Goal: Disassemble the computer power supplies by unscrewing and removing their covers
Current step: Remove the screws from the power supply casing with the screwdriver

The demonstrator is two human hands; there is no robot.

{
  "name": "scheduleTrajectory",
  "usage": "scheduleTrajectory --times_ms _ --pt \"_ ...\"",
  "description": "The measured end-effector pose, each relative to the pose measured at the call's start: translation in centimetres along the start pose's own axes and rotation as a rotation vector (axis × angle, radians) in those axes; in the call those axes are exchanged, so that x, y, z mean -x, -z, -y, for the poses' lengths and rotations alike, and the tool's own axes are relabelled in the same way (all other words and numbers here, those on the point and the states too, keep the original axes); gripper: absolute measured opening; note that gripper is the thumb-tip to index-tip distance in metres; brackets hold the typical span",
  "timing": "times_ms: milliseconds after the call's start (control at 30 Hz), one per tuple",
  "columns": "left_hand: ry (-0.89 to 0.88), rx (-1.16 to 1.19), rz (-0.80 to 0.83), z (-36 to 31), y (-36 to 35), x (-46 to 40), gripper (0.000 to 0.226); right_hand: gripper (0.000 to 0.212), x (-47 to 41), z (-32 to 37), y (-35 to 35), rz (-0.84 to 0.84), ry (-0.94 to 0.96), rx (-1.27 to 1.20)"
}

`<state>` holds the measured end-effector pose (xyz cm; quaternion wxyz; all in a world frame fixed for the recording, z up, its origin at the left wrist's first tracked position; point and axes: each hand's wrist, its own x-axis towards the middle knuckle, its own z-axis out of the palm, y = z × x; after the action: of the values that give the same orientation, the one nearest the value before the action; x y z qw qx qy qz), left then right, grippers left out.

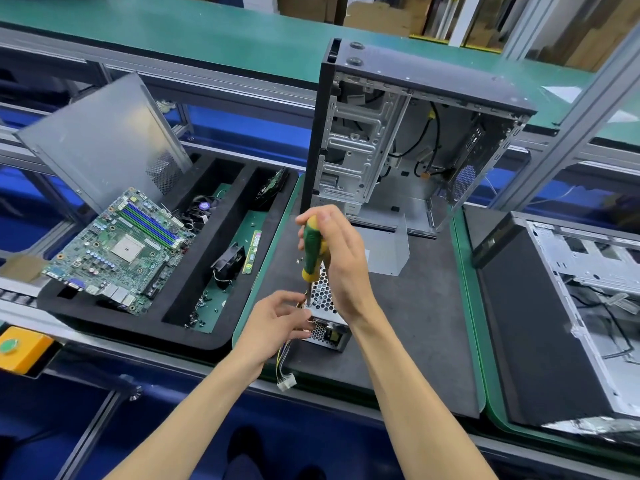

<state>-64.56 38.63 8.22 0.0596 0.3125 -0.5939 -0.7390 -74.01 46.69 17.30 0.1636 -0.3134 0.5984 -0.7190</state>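
Right hand (341, 258) clasps upright screwdriver (312, 251); beneath its tip lies the power supply (323, 306), steadied by left hand (280, 318) pinching its corner. Rigid, probably weighty: grasp the sides.

Right arm: bare forearm reaching from the near right edge up toward the middle.
Right hand (337, 258): raised above the left, fingers curled round an upright tool handle, thumb near its top.
Left arm: bare forearm rising from the near left, angled right.
Left hand (277, 322): lower and nearer, fingers bent, fingertips pinching at the tool's lower tip.
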Motion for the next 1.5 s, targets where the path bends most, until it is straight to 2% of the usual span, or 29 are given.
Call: scheduleTrajectory --times_ms 100,200,333,433,533,700,800,900,1033,1167,1500 --pt "-0.171 -0.26 -0.085 -0.1 -0.1 0.3 0.028 0.043 -0.2 -0.1 0.3 -0.018 0.003 -0.077" --pt "-0.284 -0.451 -0.106 -0.4 -0.4 0.4 0.02 0.036 -0.2 -0.1 0.4 -0.047 -0.018 -0.129" --pt "-0.348 -0.505 -0.128 -0.6 -1.1 0.4 0.021 0.014 0.2 0.1 0.4 -0.025 -0.008 -0.067" --pt "-0.381 -0.563 -0.148 -0.7 -0.9 0.1 0.021 0.027 0.2 0.1 0.5 -0.041 -0.014 -0.015" --pt "-0.404 -0.611 -0.145 -0.8 -0.7 -0.2 0.017 0.04 0.1 0.0 0.8 -0.044 -0.019 -0.095" --pt "-0.44 -0.701 -0.121 -0.9 -0.7 -0.5 0.012 0.023 0.2 -0.2 0.5 -0.05 -0.005 -0.095" --pt "-0.469 -0.708 -0.114 -0.9 -0.9 -0.6 0.013 0.034 0.1 0.0 0.4 -0.081 -0.008 -0.029" --pt "-0.54 -0.691 -0.091 -0.8 -1.2 -0.6 0.013 0.051 -0.5 0.1 0.5 -0.062 -0.033 -0.198" --pt "-0.576 -0.69 -0.06 -0.8 -0.8 -0.8 0.01 0.047 -0.9 -0.3 0.9 -0.06 -0.039 -0.354" --pt "-0.572 -0.666 0.011 -0.9 -0.2 -0.9 0.018 0.034 -1.1 -0.3 1.5 -0.105 -0.012 -0.358" --pt "-0.584 -0.611 0.015 -0.7 -0.6 -1.0 0.025 0.034 -0.8 0.1 2.2 -0.165 0.002 -0.4"
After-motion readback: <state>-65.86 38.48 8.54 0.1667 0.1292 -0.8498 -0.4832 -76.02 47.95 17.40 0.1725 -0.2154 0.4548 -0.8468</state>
